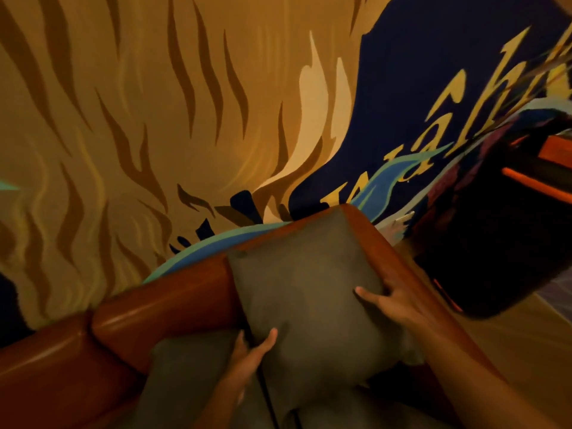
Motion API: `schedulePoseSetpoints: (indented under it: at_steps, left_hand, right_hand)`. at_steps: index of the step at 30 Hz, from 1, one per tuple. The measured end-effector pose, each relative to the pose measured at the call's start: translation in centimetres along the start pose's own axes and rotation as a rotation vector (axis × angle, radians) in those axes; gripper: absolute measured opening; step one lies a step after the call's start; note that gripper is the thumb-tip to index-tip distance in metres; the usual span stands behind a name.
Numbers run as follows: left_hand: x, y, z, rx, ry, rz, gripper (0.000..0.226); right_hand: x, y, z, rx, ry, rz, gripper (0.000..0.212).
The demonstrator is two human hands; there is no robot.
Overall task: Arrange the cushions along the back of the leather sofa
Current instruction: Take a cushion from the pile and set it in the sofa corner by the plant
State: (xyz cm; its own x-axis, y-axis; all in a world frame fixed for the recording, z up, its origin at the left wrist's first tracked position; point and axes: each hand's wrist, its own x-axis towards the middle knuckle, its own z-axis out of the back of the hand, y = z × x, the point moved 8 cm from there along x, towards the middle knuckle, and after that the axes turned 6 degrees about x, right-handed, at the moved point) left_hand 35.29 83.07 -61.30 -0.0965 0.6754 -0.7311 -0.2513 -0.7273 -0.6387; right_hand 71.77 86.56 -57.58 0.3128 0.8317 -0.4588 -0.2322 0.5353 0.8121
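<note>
A grey-brown square cushion (306,283) stands upright in the corner of the brown leather sofa (167,305), against its backrest and right arm. My left hand (250,357) grips the cushion's lower left edge. My right hand (393,300) holds its right edge, thumb on the front face. A second grey cushion (188,366) lies lower, to the left of the first, against the sofa back. More grey fabric shows at the bottom of the view under my arms.
Behind the sofa rises a wall mural (154,119) with tan stripes and a dark blue patch with yellow letters. A dark box-like object with orange edges (501,230) stands close to the sofa's right arm. Wooden floor (526,342) shows at the right.
</note>
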Motion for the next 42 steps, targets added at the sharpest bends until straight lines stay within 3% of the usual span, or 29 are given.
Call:
schedulePoseSetpoints:
  at_steps: [5, 8, 12, 18, 22, 23, 26, 28, 33, 37, 42]
  left_hand:
    - [4.2, 1.0, -1.8, -0.277, 0.039, 0.07, 0.108]
    - [4.9, 1.6, -2.8, -0.361, 0.02, 0.071, 0.104]
    - [4.7, 1.7, -2.9, -0.41, 0.016, 0.084, 0.096]
    - [3.4, -0.7, -0.1, -0.365, -0.07, 0.068, 0.089]
    - [1.9, -1.5, 3.4, -0.411, -0.101, 0.036, 0.08]
    - [1.5, -1.1, 4.4, -0.429, -0.109, 0.03, 0.079]
    - [-0.5, 1.1, 6.7, -0.471, -0.104, 0.038, 0.09]
    - [-2.3, 2.7, 8.2, -0.523, -0.103, 0.016, 0.088]
    - [-7.4, 7.2, 12.0, -0.623, -0.094, -0.024, 0.074]
    - [-11.2, 11.3, 15.3, -0.643, -0.054, -0.026, 0.066]
    - [-15.9, 18.4, 20.5, -0.557, -0.159, 0.018, 0.12]
  right_hand:
    - [2.6, -1.7, -1.2, 0.123, -0.016, -0.072, 0.128]
    - [3.0, -1.2, -1.3, 0.191, -0.03, -0.07, 0.116]
    - [3.1, 0.0, -1.3, 0.176, -0.041, -0.068, 0.125]
    - [1.5, 3.2, -0.9, 0.252, -0.094, -0.033, 0.124]
    - [0.8, 4.7, -1.4, 0.279, -0.025, -0.117, 0.145]
    - [0.4, 5.2, -1.7, 0.305, 0.013, -0.142, 0.134]
    - [-3.1, 7.8, -4.6, 0.281, 0.3, -0.247, 0.056]
    - [-5.0, 9.5, -6.1, 0.23, 0.403, -0.229, 0.039]
    - [-7.7, 13.6, -11.5, 0.071, 0.552, -0.157, 0.093]
    - [-13.1, 18.0, -17.1, -0.049, 0.613, -0.02, 0.076]
    - [-22.4, 21.0, -25.1, -0.333, 0.524, 0.203, 0.066]
